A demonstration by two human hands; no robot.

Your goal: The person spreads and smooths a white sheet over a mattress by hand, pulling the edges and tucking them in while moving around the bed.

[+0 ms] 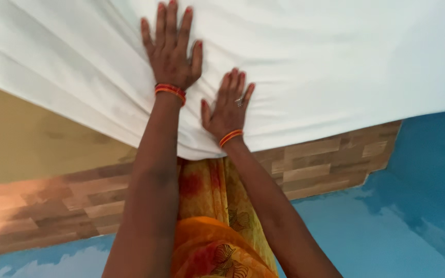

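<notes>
Head view only here: both arms reach straight out over the white cotton bedsheet (310,56), which is spread across the top of the frame with its edge hanging just above the wood-pattern bed frame (330,159). The left hand (171,49) lies flat on the sheet, fingers spread, further in from the edge. The right hand (228,105) is pressed flat nearer the edge, fingers together. Neither hand grips anything. Orange-red bangles (170,91) sit on the left wrist.

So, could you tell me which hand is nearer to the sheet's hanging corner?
Right. The right hand lies flat just above the white sheet's corner; the left hand presses farther up.
</notes>
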